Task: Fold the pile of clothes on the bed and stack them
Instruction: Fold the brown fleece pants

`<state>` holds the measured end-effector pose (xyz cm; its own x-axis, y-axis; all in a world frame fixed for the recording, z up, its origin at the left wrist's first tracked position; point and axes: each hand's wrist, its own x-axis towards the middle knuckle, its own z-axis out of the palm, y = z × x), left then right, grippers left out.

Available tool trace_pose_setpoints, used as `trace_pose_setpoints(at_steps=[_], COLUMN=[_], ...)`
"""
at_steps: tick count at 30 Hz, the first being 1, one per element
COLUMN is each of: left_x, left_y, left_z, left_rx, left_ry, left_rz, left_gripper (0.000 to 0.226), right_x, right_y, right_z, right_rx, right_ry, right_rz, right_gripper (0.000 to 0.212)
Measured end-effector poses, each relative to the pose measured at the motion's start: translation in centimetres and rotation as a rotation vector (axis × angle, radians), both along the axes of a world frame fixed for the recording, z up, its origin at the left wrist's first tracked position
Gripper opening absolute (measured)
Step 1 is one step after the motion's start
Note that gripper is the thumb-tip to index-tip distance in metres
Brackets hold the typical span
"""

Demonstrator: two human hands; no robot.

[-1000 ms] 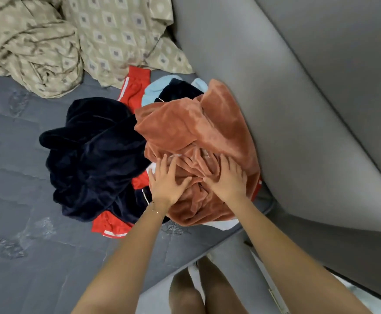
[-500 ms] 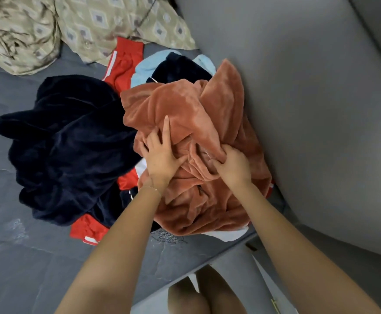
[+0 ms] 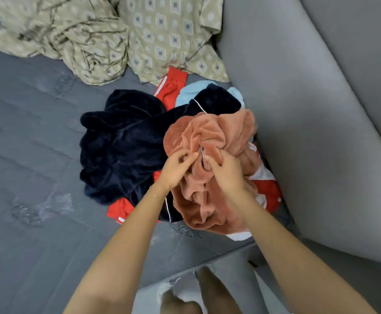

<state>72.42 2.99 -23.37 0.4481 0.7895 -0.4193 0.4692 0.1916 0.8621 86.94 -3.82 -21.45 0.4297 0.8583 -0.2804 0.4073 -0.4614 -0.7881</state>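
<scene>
Target item: rust-orange plush fleece garment (image 3: 209, 134), crumpled on the right side of the pile, close against the grey padded panel (image 3: 309, 109).
Left hand (image 3: 174, 168): I read its fingers as curled into a bunch of the orange fleece, gripping it.
Right hand (image 3: 226, 175): just beside the left, its thumb and fingers clamp a fold of the same fleece.
Pile, left part: dark navy velvet garment (image 3: 126, 150), heaped and touching the orange one.
Pile, edges: red fabric with a white stripe (image 3: 170, 89) and a pale blue piece (image 3: 190, 90) on the far side.
Support: grey quilted mattress (image 3: 37, 155); the pile sits near its right edge.
Progress: I judge the task barely begun. Every piece is crumpled and no folded stack is visible.
Remaining: lift the orange garment free, spread it, fold it, repeat per piece, then stack.
Surroundings: beige diamond-patterned bedding (image 3: 89, 41), bunched beyond the pile.
Hidden: most fingertips are buried in fleece. I cannot tell the garment types, the piece count, or whether the red patches belong to one item.
</scene>
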Motion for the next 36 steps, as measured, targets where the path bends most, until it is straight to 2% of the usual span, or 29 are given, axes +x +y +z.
trace_pose_setpoints(at_steps=[2,4,8,11,15,18,21,24,31,36], left_x=[-1.9,-4.2,-10.7,-17.1,-27.6,-35.8,-43.2,-49.0,-56.9,-60.7], left_y=[-0.5,-0.8,-1.5,-2.1,-4.0,-6.0,-8.1,-9.3,-10.4,-11.7], left_z=[3.0,5.6,9.0,11.2,13.9,16.1,19.0,21.7,24.7,25.7], left_rx=[-0.04,0.01,0.132,0.209,0.249,0.251,0.267,0.295,0.369,0.381], left_ry=[-0.123,-0.187,-0.196,-0.19,-0.18,-0.177,-0.162,-0.151,-0.161,-0.175], left_rz=[0.09,0.141,0.267,0.347,0.408,0.436,0.482,0.513,0.584,0.715], left_gripper=[0.032,0.02,0.013,0.023,0.023,0.021,0.028,0.031,0.024,0.024], right_x=[-1.9,-4.3,-10.6,-16.6,-26.4,-34.1,-40.8,-46.1,-54.2,-57.8], right_y=[1.1,2.0,2.5,1.8,0.5,-0.3,-1.2,-2.0,-2.8,-3.0], right_z=[2.4,4.8,8.7,10.9,13.5,15.6,18.2,20.4,23.6,24.9], right_rx=[0.033,0.066,0.098,0.114,0.185,0.196,0.243,0.248,0.24,0.241], right_ry=[0.05,0.077,0.072,0.051,0.004,-0.043,-0.015,-0.007,-0.032,-0.007], right_rz=[0.013,0.021,0.119,0.175,0.251,0.301,0.318,0.313,0.379,0.433], right_gripper=[0.014,0.022,0.028,0.027,0.017,0.02,0.006,0.023,0.02,0.029])
